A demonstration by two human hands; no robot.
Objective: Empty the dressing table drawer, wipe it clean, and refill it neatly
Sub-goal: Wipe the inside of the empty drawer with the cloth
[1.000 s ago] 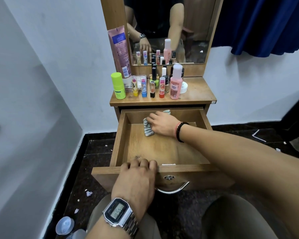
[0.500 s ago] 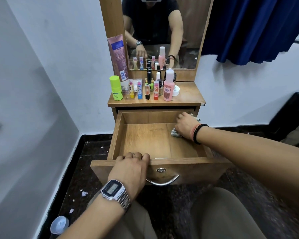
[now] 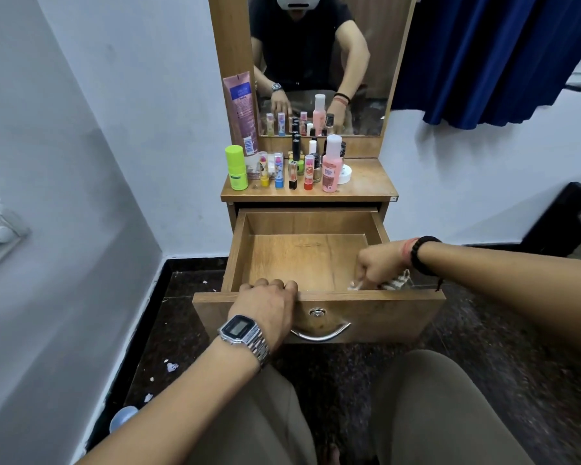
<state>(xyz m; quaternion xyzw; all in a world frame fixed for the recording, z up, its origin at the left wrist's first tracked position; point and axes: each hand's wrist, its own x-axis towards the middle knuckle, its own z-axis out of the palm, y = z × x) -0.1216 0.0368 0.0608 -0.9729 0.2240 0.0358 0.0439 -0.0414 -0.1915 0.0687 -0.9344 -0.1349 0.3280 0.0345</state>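
- Head view: drawer (image 3: 302,260) pulled out toward the person, inside bare wood w/ nothing in it but the cloth.
- Left hand (image 3: 265,305) on the drawer's near front edge, left of centre; fingers curled over the top lip, grip clenched on the drawer front. Metal watch (image 3: 244,333) on that wrist.
- Right hand (image 3: 379,266) down in the near right corner of the drawer, fingers curled round a striped cloth (image 3: 394,282); grip grasping the cloth, which touches the drawer floor by the front wall. Black bead bracelet (image 3: 421,255) on that wrist.
- Curved metal handle (image 3: 321,333) and small lock on the drawer face, just right of the left hand.
- Counter (image 3: 366,182) above the drawer carries the toiletries at its left & middle: green roll-on (image 3: 236,167) far left, pink tube (image 3: 240,112) leaning on the mirror frame, row of small lip balms and nail polish, pink bottle (image 3: 332,164) w/ white cap, white jar (image 3: 345,172) behind it.
- Mirror (image 3: 319,62) shows the person's arms.
- Blue curtain (image 3: 490,55) far right; dark floor below, person's knees near.
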